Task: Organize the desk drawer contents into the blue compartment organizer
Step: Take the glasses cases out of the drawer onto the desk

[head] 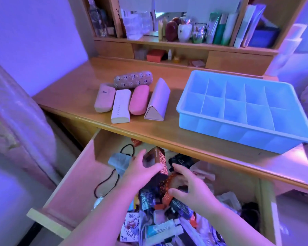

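Two hands work our open drawer: our left hand grips a brown box, our right hand spreads loosely over packets beside it. Beyond, up right, the organizer waits on the desk.

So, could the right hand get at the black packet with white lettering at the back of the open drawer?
Probably yes. The right hand hovers open just in front of the black packet with white lettering, which lies on top of the clutter with nothing over it. The left hand holds a brown patterned box beside it, not across it.
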The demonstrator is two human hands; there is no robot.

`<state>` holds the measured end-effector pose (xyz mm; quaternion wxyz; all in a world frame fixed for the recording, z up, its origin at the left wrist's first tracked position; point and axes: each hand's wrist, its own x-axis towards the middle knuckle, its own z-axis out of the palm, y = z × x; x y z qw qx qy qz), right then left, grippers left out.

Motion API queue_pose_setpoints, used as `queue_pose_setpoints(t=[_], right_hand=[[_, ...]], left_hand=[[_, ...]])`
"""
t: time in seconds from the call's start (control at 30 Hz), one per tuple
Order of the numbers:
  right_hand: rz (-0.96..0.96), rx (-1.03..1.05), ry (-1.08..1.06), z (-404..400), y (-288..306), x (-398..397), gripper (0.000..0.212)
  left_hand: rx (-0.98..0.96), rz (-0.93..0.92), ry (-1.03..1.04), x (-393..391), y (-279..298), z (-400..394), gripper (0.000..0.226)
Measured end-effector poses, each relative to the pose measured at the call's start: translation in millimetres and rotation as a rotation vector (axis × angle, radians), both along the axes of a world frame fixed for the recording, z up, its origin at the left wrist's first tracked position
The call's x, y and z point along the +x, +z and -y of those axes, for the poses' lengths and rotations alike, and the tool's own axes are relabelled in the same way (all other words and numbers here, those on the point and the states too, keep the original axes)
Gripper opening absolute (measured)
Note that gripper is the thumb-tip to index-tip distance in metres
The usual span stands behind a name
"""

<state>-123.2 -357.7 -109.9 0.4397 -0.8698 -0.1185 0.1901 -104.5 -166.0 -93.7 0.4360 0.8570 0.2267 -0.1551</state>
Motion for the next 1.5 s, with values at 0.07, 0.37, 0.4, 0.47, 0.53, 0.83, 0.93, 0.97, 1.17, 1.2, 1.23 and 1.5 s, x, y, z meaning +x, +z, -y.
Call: queue_pose_setpoints(t=[0.07, 0.37, 0.4, 0.47, 0.53, 0.83, 0.93, 0.97, 1.17, 1.2, 1.23, 1.5], right_hand=[[-0.123, 0.173, 0.008, -4.3, 7.1, -2.0, 0.092], [-0.744, 0.858, -0.284, 4.4, 19.3, -16.9, 0.065], [-0.839, 0.891, -0.278, 5.9, 21.2, -19.2, 0.060], [-0.971, 0.983, -0.273, 7.3, 23.1, -24.1, 0.055], [-1.043, 1.118, -0.271, 7.9, 26.1, -26.9, 0.050], [-1.021, 1.020, -0.147, 21.3, 38.3, -22.7, 0.062], [-1.004, 1.043, -0.177, 19.0, 43.6, -21.4, 0.058], [-0.984, 1.054, -0.196, 17.5, 45.8, -21.0, 0.055], [-0.716, 1.181, -0.353, 8.3, 52.4, -16.2, 0.056], [-0.699, 1.181, -0.377, 7.6, 53.5, -15.8, 0.060], [-0.701, 1.175, -0.414, 6.5, 53.9, -15.3, 0.066], [-0.710, 1.153, -0.355, 24.5, 68.2, -6.0, 0.063]], left_hand=[[-0.285, -0.025, 0.081, -19.9, 13.3, 7.0, 0.090], [-0.189, -0.014, -0.338, -74.8, 29.5, 31.9, 0.103], [-0.052, 0.046, -0.450, -78.0, 30.3, 33.1, 0.113], [0.102, 0.154, -0.622, -80.0, 31.8, 40.3, 0.123], [0.108, 0.239, -0.641, -77.9, 32.6, 46.3, 0.119], [-0.029, 0.350, -0.635, -56.0, 58.3, 38.2, 0.098], [-0.059, 0.295, -0.685, -50.0, 65.6, 40.3, 0.103], [-0.057, 0.291, -0.690, -49.3, 67.8, 42.3, 0.102], [0.100, 0.544, -0.610, -53.6, 68.7, 48.2, 0.100], [0.154, 0.618, -0.571, -55.1, 67.6, 48.3, 0.100], [0.203, 0.697, -0.510, -56.4, 66.1, 48.5, 0.099], [0.447, 1.018, -0.219, -57.0, 64.2, 34.3, 0.099]])
